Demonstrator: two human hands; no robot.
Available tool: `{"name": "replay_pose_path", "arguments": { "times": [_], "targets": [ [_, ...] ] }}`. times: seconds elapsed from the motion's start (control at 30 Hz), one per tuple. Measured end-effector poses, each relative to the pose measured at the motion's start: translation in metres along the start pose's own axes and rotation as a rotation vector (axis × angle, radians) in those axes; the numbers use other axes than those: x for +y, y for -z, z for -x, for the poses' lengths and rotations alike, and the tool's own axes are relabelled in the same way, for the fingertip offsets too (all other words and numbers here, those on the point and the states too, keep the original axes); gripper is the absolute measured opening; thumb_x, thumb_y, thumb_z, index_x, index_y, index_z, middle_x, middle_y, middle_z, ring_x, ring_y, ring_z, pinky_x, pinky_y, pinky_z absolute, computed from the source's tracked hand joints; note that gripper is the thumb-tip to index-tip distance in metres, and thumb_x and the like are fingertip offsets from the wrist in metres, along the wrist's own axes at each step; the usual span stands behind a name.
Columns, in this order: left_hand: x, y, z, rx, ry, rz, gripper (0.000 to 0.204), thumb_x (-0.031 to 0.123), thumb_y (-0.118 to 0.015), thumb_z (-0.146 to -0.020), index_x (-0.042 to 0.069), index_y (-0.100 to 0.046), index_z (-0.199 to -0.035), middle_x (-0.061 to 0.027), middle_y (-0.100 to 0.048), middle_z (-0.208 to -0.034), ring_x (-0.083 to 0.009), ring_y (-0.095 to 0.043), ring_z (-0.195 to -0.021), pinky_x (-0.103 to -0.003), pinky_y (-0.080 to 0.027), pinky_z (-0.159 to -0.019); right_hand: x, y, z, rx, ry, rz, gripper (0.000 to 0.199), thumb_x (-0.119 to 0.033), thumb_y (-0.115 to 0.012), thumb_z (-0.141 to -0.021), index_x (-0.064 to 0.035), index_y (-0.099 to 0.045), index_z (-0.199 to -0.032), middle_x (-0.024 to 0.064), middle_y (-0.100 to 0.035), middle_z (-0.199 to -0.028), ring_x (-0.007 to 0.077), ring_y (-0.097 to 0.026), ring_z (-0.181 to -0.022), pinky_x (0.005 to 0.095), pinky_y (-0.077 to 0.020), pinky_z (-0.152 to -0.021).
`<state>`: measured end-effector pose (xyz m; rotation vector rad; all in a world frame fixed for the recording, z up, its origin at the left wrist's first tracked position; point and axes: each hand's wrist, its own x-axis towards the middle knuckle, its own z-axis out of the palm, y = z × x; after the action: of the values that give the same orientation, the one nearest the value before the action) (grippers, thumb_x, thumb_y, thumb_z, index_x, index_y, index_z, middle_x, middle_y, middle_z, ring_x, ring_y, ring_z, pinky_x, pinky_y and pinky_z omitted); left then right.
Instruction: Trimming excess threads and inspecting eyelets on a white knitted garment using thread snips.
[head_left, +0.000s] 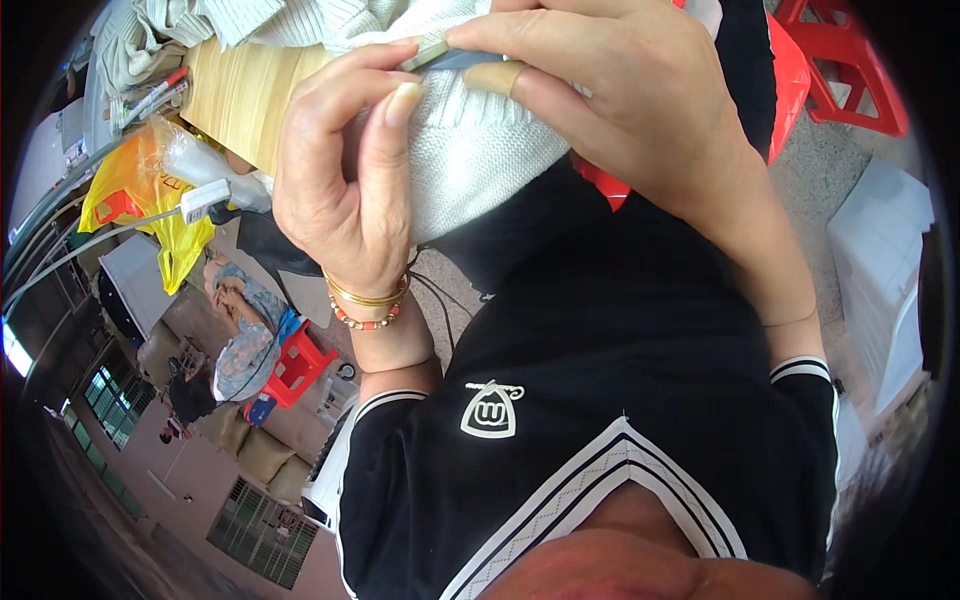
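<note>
White knitted fabric (470, 150) sits bunched at about twelve o'clock in the view, just above the black shirt (600, 330), gripped by both hands. At ten o'clock the left hand (345, 170), wearing gold and beaded bracelets (368, 305), curls around the fabric's left side, thumb up against the knit. At one o'clock the right hand (610, 90) pinches a small dark tool (450, 58) against the fabric's top edge, while a wooden worktop (240, 95) lies at eleven o'clock beside a yellow plastic bag (150, 200).
</note>
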<state>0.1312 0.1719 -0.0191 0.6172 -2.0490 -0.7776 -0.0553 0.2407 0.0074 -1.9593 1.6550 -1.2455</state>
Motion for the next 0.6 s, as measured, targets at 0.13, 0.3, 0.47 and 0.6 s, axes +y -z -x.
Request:
{"name": "replay_pose_path", "arguments": {
  "times": [0.13,0.3,0.47,0.6],
  "targets": [
    [-0.001,0.001,0.001,0.119,0.082,0.295,0.014,0.003,-0.054,-0.093,-0.006,-0.054,-0.104,-0.0248,-0.059,-0.116,-0.028,-0.063,-0.102,-0.033,-0.047,-0.09,0.004,-0.003,0.003,-0.112,-0.195,-0.114,0.021,-0.003,-0.071,-0.074,-0.0017,-0.066,-0.094,0.0086,-0.056,-0.081,0.0219,-0.057,-0.072,0.0283,-0.0444,-0.06],
    [-0.009,0.036,0.012,0.261,0.086,0.155,0.015,0.001,-0.055,-0.091,-0.005,-0.057,-0.104,-0.025,-0.061,-0.114,-0.0267,-0.061,-0.106,-0.035,-0.046,-0.095,0.0,0.009,0.013,-0.138,-0.213,-0.198,0.037,-0.002,-0.077,-0.073,0.0002,-0.067,-0.109,0.0066,-0.057,-0.083,0.0144,-0.054,-0.071,0.0251,-0.0428,-0.06],
    [-0.016,0.069,0.037,0.307,0.169,-0.002,0.01,0.002,-0.057,-0.092,-0.004,-0.063,-0.095,-0.0183,-0.066,-0.105,-0.0195,-0.062,-0.098,-0.029,-0.046,-0.087,0.02,0.006,0.033,-0.106,-0.117,-0.187,0.031,0.0,-0.072,-0.078,0.0016,-0.067,-0.108,0.0035,-0.059,-0.098,0.0081,-0.052,-0.083,0.0184,-0.0389,-0.07],
    [-0.014,0.069,0.051,0.235,0.151,-0.04,0.008,0.004,-0.061,-0.089,-0.003,-0.065,-0.09,-0.0157,-0.068,-0.099,-0.0181,-0.061,-0.093,-0.029,-0.046,-0.084,0.019,-0.001,0.034,0.001,-0.082,-0.162,0.035,-0.001,-0.074,-0.077,0.0034,-0.067,-0.11,0.0061,-0.059,-0.101,0.0104,-0.054,-0.089,0.0206,-0.0421,-0.077]
  ]
}}
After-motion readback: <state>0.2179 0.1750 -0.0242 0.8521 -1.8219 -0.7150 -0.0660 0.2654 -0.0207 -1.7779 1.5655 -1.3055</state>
